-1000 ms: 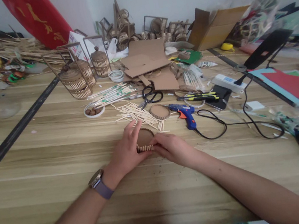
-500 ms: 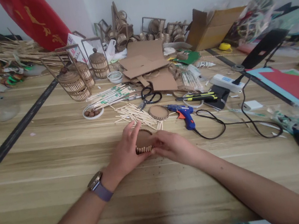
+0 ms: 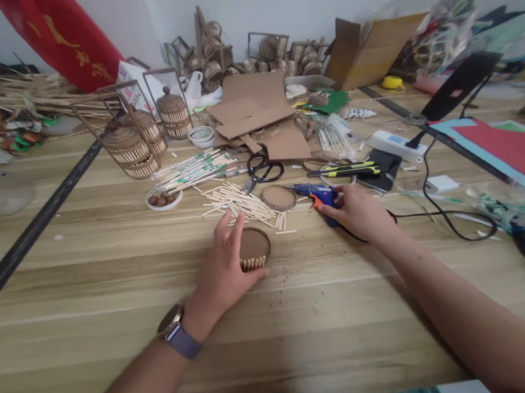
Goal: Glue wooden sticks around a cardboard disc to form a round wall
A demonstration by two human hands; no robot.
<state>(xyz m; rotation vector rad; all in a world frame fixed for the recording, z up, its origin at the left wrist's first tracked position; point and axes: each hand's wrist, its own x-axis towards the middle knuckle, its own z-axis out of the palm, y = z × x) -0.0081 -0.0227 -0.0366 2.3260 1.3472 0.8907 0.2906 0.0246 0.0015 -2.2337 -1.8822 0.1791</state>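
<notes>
My left hand (image 3: 218, 265) curls around the left side of a round cardboard base (image 3: 254, 244), its thumb along the near edge and two fingers raised. Short pale sticks stand in a row on the near rim of this base; the rim is ridged. My right hand (image 3: 359, 210) grips the handle of a blue glue gun (image 3: 322, 194) with an orange trigger, which lies on the table pointing left. A second cardboard round (image 3: 278, 198) lies by the nozzle. Cut sticks (image 3: 238, 202) are heaped just beyond the base.
Black scissors (image 3: 265, 169) and a yellow-black utility knife (image 3: 347, 171) lie farther back. A white dish of brown beads (image 3: 164, 199) stands left of them. Small lidded baskets (image 3: 130, 153), cardboard sheets (image 3: 251, 103) and a power strip (image 3: 398, 144) stand behind. A black cord (image 3: 441, 212) loops rightward.
My right hand has left the base and moved right onto the glue gun's handle. My left hand stays at the base. A loose stick now lies near the heap's right end.
</notes>
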